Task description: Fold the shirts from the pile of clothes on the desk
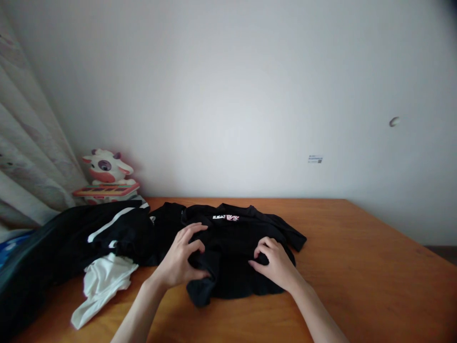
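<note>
Black long-sleeved top (232, 243) lies rumpled on the wooden surface (342, 267), centre, short of the far edge, well in from the far right corner. Left hand (178, 261): fingers curved and spread, wide gap to the thumb, thumb tip at the bunched cloth. Right hand (274, 263): fingers curled over the top's right part, thumb close by; can't tell if it pinches cloth.

Handling, my call: take the near hem with both hands at matching points, thumbs under, single grip each. Work the bunched left part loose first, else the crease likely carries through. Keep pull even and low so the top doesn't skid into the dark clothes (64, 233).

Count: hands 2. Black top 1, with one printed patch (225, 217). White cloth (105, 278) 1, left of the left forearm. Cow toy (107, 166) 1, by the far left corner. Wall label (315, 159) 1. Curtain (32, 119) 1. Dark clothes: overlapping, no reliable count.
</note>
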